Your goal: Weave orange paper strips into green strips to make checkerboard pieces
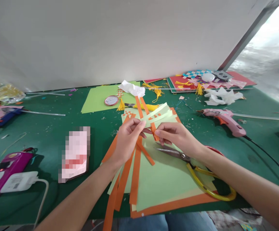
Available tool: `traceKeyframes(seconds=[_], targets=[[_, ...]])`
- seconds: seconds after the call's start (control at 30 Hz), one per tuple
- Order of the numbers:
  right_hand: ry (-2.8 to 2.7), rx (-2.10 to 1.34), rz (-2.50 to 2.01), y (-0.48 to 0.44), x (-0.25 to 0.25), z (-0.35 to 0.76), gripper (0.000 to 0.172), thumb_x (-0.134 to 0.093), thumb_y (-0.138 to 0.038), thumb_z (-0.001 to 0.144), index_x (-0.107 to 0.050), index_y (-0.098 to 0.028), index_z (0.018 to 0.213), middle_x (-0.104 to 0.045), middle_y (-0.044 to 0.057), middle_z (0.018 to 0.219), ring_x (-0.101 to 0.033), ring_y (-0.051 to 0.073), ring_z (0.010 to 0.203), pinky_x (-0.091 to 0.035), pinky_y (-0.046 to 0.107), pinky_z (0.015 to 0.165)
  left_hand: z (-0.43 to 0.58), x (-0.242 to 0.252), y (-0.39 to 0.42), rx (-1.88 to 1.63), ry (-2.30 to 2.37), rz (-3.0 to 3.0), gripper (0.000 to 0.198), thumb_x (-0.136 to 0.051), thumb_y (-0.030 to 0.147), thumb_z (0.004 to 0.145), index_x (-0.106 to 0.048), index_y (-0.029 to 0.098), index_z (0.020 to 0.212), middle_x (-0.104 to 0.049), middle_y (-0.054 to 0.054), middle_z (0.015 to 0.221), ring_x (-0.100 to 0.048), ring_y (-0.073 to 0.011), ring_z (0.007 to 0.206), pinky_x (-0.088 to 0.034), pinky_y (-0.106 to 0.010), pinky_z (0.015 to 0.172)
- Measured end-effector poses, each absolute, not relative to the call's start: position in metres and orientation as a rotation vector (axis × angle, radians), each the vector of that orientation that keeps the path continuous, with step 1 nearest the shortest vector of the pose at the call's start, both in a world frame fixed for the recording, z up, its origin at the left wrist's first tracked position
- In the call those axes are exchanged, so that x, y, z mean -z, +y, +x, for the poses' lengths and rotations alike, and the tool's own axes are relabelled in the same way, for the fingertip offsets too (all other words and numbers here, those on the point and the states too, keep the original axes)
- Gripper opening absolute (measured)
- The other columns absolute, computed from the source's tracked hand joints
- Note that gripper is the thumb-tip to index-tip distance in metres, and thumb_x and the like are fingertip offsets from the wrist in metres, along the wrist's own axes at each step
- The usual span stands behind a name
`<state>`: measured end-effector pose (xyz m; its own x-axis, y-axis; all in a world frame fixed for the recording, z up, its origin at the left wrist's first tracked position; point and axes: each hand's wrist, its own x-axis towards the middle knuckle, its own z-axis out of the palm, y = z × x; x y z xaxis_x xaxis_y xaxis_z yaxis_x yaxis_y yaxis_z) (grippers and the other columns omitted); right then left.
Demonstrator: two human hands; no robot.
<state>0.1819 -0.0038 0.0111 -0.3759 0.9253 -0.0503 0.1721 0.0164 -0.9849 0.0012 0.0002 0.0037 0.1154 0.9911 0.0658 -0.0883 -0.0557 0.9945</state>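
My left hand (127, 136) pinches the light green paper strips (157, 116) of a half-woven piece held above the table. My right hand (175, 136) pinches an orange paper strip (154, 131) threaded between those green strips. More orange strips (135, 173) hang down from the piece toward me. Beneath both hands lies a stack of light green and orange paper sheets (168, 179). Yellow-handled scissors (197, 173) rest on that stack, just under my right wrist.
A pink glue gun (226, 119) lies to the right on the green table (45, 128). A phone (75, 154) and purple device with white charger (6, 173) sit at left. Behind are a green sheet (98, 98), round tape (111, 100), yellow tassels (157, 91), and woven pieces (202, 78).
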Motion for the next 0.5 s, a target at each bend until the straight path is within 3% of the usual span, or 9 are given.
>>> traceKeyframes(seconds=[0.5], targets=[[-1.696,-1.176,-1.256,-0.0092,-0.0095,0.1769,0.026,-0.059,-0.038,0.087,-0.063,-0.018,0.071,-0.056,-0.002,0.059,-0.048,0.010,0.054,-0.038,0.023,0.052,-0.0009,-0.0032,0.0014,-1.156,1.023,1.208,0.023,-0.064,0.037,0.085,-0.056,0.019,0.073,-0.061,0.001,0.073,-0.067,-0.0159,0.076,-0.048,-0.023,0.062]])
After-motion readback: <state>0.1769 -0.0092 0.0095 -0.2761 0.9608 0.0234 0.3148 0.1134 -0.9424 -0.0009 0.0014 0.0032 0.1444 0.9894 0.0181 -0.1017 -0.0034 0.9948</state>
